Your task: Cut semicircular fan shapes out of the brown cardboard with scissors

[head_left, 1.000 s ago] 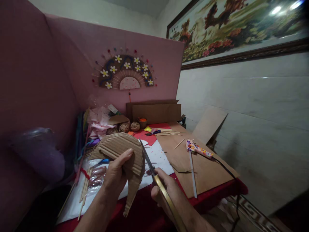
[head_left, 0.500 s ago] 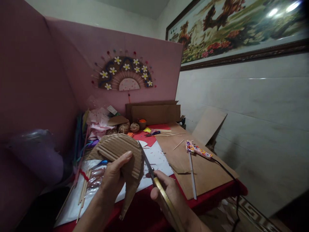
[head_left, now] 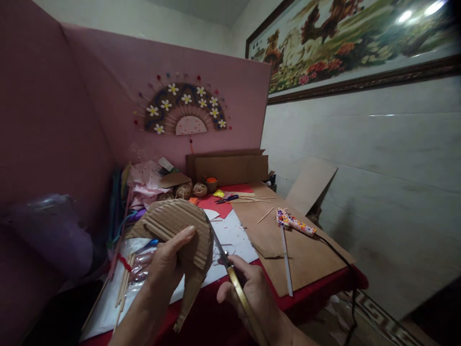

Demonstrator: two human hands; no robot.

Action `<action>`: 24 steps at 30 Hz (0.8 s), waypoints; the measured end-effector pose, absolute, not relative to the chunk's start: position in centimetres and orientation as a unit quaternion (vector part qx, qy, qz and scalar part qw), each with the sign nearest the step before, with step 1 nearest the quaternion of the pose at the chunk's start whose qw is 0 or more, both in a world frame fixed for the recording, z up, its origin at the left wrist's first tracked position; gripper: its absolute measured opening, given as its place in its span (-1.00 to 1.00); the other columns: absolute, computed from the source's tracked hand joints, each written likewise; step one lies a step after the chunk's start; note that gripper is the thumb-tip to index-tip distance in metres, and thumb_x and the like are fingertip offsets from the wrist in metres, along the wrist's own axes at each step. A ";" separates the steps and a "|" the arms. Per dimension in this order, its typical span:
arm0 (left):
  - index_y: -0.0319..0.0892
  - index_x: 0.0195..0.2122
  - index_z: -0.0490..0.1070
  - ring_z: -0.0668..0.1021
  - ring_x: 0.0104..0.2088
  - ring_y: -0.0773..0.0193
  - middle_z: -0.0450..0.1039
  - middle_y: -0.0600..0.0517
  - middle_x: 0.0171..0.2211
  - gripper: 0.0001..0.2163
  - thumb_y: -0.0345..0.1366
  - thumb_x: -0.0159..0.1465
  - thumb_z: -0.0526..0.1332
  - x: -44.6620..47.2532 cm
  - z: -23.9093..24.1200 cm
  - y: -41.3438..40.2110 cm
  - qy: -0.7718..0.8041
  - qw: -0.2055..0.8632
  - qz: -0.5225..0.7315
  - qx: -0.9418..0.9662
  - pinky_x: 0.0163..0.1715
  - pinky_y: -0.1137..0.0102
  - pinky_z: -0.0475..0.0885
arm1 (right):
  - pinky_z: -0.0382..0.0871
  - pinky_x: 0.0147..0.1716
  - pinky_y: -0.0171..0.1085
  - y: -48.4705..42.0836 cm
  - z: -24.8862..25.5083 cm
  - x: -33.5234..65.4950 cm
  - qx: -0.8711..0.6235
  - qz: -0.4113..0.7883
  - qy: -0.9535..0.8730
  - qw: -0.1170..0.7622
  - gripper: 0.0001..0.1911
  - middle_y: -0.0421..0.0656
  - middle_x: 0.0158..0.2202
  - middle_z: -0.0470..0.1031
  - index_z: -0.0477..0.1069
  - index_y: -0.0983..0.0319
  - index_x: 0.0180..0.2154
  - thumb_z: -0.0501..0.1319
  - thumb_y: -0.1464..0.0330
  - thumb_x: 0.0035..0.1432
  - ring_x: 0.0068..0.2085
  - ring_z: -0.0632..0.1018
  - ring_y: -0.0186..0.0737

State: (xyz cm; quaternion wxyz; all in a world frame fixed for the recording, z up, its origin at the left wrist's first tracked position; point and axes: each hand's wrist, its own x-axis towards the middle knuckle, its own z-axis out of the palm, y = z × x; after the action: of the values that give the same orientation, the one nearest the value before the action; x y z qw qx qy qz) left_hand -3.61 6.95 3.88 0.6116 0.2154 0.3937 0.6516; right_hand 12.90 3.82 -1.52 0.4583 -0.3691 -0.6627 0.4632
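Note:
My left hand point(head_left: 167, 262) grips a curved piece of corrugated cardboard point(head_left: 169, 214), thumb on its ribbed face. A narrow strip of the cardboard hangs down below that hand. In my right hand point(head_left: 248, 283) is a pair of scissors point(head_left: 240, 293) with golden handles. Their blades point up and to the left, against the right edge of the cardboard. How far the blades are parted there is hard to make out. White paper with small scraps lies beneath the work.
A flower-patterned glue gun point(head_left: 293, 223) with a black cord and a metal ruler point(head_left: 287, 266) lie on a cardboard sheet point(head_left: 313, 259) at right. Behind are pliers point(head_left: 227, 198), thin sticks and twine balls point(head_left: 183, 191). Wooden sticks point(head_left: 124, 288) lie at left. A decorated fan hangs on the pink panel.
My right thumb has swung outward to the left, away from my fingers on the scissors. The cardboard stays almost in place; the whole view has shifted slightly.

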 end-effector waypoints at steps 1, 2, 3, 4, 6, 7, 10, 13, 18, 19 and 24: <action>-0.27 -0.53 0.52 0.52 -0.62 0.31 0.53 0.08 -0.59 -0.77 -0.39 -0.24 0.47 -3.6 3.9 6.9 0.398 0.610 0.648 0.222 -0.62 0.47 0.48 | -0.02 -0.63 -0.41 3.8 -1.2 13.1 -0.368 0.464 -0.670 0.448 -0.38 -0.31 -0.65 0.22 0.34 0.29 -0.27 0.29 -0.12 -0.10 -0.59 0.14 -0.43; -0.28 -0.52 0.52 0.52 -0.61 0.31 0.53 0.07 -0.59 -0.77 -0.40 -0.24 0.47 -3.6 4.0 6.8 0.401 0.610 0.643 0.232 -0.62 0.47 0.48 | -0.01 -0.63 -0.41 3.8 -0.9 13.3 -0.365 0.465 -0.677 0.438 -0.34 -0.32 -0.65 0.21 0.33 0.29 -0.23 0.24 -0.17 -0.09 -0.59 0.13 -0.42; -0.28 -0.51 0.53 0.53 -0.61 0.30 0.54 0.06 -0.58 -0.77 -0.40 -0.23 0.47 -3.6 4.0 6.7 0.403 0.611 0.637 0.243 -0.62 0.47 0.48 | -0.01 -0.62 -0.41 3.8 -0.6 13.4 -0.362 0.462 -0.684 0.433 -0.30 -0.32 -0.63 0.20 0.32 0.28 -0.21 0.19 -0.21 -0.08 -0.58 0.13 -0.42; -0.28 -0.50 0.53 0.53 -0.61 0.30 0.54 0.05 -0.57 -0.77 -0.39 -0.23 0.47 -3.6 4.0 6.6 0.404 0.613 0.630 0.253 -0.62 0.47 0.47 | -0.01 -0.61 -0.41 3.9 -0.3 13.6 -0.361 0.456 -0.690 0.430 -0.28 -0.32 -0.62 0.18 0.31 0.27 -0.21 0.15 -0.24 -0.08 -0.57 0.13 -0.41; -0.29 -0.51 0.53 0.53 -0.61 0.29 0.54 0.04 -0.58 -0.77 -0.39 -0.22 0.47 -3.5 4.1 6.4 0.406 0.617 0.620 0.265 -0.64 0.50 0.45 | 0.00 -0.58 -0.40 3.9 0.0 13.9 -0.365 0.440 -0.698 0.430 -0.25 -0.32 -0.58 0.14 0.31 0.27 -0.24 0.10 -0.28 -0.10 -0.54 0.12 -0.40; -0.29 -0.52 0.53 0.53 -0.62 0.29 0.54 0.03 -0.59 -0.78 -0.38 -0.22 0.47 -3.5 4.1 6.4 0.408 0.619 0.615 0.267 -0.65 0.50 0.44 | 0.00 -0.58 -0.40 4.0 0.0 13.9 -0.369 0.434 -0.701 0.430 -0.25 -0.32 -0.58 0.13 0.31 0.27 -0.24 0.10 -0.29 -0.10 -0.53 0.12 -0.40; -0.29 -0.52 0.54 0.54 -0.61 0.27 0.54 0.03 -0.59 -0.77 -0.35 -0.22 0.47 -3.6 4.0 6.4 0.406 0.630 0.600 0.280 -0.66 0.50 0.44 | -0.02 -0.59 -0.40 4.0 -0.2 13.8 -0.371 0.439 -0.694 0.434 -0.26 -0.33 -0.62 0.14 0.32 0.28 -0.23 0.14 -0.26 -0.10 -0.55 0.13 -0.40; -0.28 -0.52 0.54 0.53 -0.61 0.27 0.54 0.02 -0.59 -0.77 -0.32 -0.21 0.47 -3.8 3.8 6.4 0.400 0.638 0.590 0.291 -0.64 0.48 0.45 | -0.03 -0.60 -0.39 4.0 -0.8 13.5 -0.369 0.453 -0.671 0.456 -0.32 -0.32 -0.65 0.23 0.32 0.28 -0.24 0.20 -0.20 -0.08 -0.58 0.16 -0.41; -0.26 -0.52 0.55 0.54 -0.60 0.27 0.55 0.02 -0.58 -0.80 -0.35 -0.19 0.47 -4.0 3.8 6.4 0.400 0.636 0.593 0.291 -0.60 0.49 0.46 | 0.00 -0.63 -0.41 4.2 -1.8 12.9 -0.367 0.477 -0.650 0.464 -0.43 -0.30 -0.63 0.25 0.32 0.27 -0.26 0.32 -0.06 -0.10 -0.59 0.26 -0.38; -0.25 -0.52 0.55 0.54 -0.60 0.27 0.55 0.02 -0.59 -0.81 -0.35 -0.18 0.46 -4.0 3.8 6.4 0.399 0.637 0.590 0.293 -0.60 0.48 0.46 | 0.01 -0.63 -0.41 4.2 -1.9 12.8 -0.370 0.476 -0.648 0.466 -0.45 -0.30 -0.64 0.25 0.32 0.27 -0.28 0.32 -0.04 -0.08 -0.59 0.27 -0.38; -0.28 -0.55 0.54 0.52 -0.63 0.25 0.53 -0.01 -0.61 -0.81 -0.32 -0.18 0.46 -4.5 4.0 6.4 0.422 0.634 0.564 0.318 -0.64 0.46 0.42 | -0.03 -0.63 -0.39 4.1 -0.6 13.6 -0.375 0.464 -0.679 0.427 -0.46 -0.29 -0.64 0.29 0.34 0.27 -0.27 0.28 -0.06 -0.03 -0.61 0.15 -0.43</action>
State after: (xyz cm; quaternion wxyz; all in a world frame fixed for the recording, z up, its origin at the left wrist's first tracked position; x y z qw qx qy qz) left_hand -4.48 6.39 4.01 0.6344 0.3179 0.4217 0.5645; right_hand 13.65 4.10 -0.64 0.4273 -0.3754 -0.6790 0.4643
